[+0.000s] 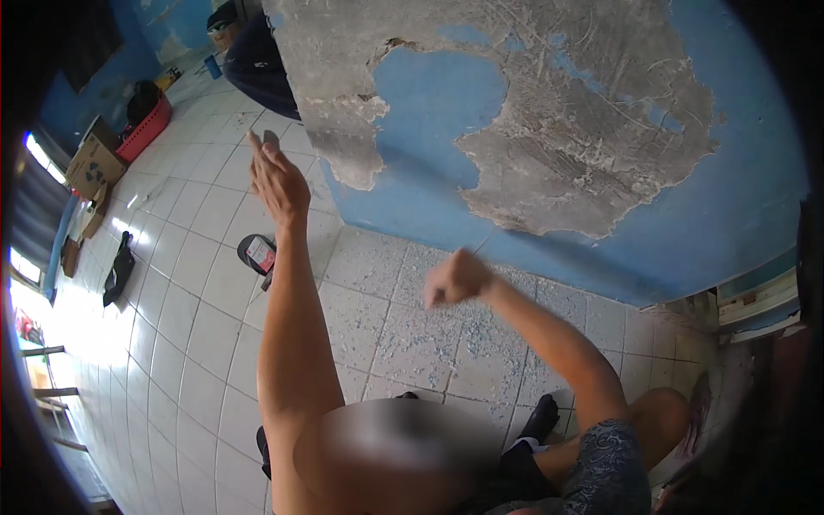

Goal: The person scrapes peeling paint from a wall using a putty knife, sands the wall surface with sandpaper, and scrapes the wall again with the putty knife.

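My left hand [280,187] is stretched out over the tiled floor, left of the wall corner, with its fingers extended. A small grey rounded thing [271,137] shows at its fingertips; whether the hand touches it, I cannot tell. Curled and slightly blurred, my right hand [461,279] is in front of the wall's foot, and what its fingers hold, if anything, is hidden. The blue wall [442,94] has large patches of bare grey plaster [592,129] with ragged paint edges. Blue and white paint flakes [412,335] litter the tiles below my right hand.
A dark flat object with a pink-and-white label [259,251] lies beside my left forearm. Farther left are a black cloth-like item [120,268], a cardboard box [96,163] and a red basket [148,129]. Another person's dark-clothed leg [262,69] shows past the wall corner.
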### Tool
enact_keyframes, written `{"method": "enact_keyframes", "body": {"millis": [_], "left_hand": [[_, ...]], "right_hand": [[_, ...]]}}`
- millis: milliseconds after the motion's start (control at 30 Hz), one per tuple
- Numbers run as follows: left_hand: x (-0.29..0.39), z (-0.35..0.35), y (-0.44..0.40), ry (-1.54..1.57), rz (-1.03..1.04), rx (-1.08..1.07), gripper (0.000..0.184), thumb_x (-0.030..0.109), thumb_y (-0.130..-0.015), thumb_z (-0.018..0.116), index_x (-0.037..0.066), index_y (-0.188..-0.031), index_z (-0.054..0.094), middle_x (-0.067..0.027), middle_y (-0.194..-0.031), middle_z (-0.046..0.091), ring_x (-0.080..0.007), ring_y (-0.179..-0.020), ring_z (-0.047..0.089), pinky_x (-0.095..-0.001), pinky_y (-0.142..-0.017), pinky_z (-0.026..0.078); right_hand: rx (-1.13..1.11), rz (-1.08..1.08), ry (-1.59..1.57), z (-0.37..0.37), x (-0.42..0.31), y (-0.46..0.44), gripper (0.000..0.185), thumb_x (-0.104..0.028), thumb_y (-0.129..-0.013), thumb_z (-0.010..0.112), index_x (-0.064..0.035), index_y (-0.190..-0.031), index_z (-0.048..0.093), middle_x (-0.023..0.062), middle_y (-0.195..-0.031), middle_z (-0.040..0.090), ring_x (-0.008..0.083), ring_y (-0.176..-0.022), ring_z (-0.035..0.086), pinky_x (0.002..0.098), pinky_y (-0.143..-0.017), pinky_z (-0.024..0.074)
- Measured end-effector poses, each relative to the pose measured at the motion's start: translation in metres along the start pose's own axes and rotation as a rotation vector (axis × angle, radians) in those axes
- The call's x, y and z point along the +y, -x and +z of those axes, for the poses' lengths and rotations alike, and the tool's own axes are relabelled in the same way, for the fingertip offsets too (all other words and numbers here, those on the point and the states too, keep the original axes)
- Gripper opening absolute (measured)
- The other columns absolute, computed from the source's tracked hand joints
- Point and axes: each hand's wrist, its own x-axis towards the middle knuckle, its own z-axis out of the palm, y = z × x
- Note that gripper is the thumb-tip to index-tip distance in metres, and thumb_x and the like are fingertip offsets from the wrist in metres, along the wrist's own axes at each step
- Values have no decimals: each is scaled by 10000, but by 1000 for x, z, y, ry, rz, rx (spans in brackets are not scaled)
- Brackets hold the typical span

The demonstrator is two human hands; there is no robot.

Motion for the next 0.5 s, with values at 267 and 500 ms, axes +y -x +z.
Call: {"method": "enact_keyframes", "body": {"millis": [267, 500], "left_hand": [[-7, 2, -3, 47, -15, 85, 600, 400, -1089, 191, 34, -1549, 310, -196, -1450, 515, -366, -1368, 427, -492, -1133, 263], [-3, -8, -3, -14, 11, 72, 607, 423, -1086, 181, 62, -1556, 309, -187, -1455, 515, -354, -1385, 412, -496, -1139, 251]], "right_hand": [[-137, 18, 315, -1, -17, 5, 440, -404, -853, 675, -153, -521, 533, 32, -438, 528, 206, -361, 526, 352, -407, 458], [-177, 140, 428, -9, -8, 11, 420, -411, -844, 662, -115, -564, 558, 61, -492, 565, 245, -432, 599, 375, -433, 486]]}}
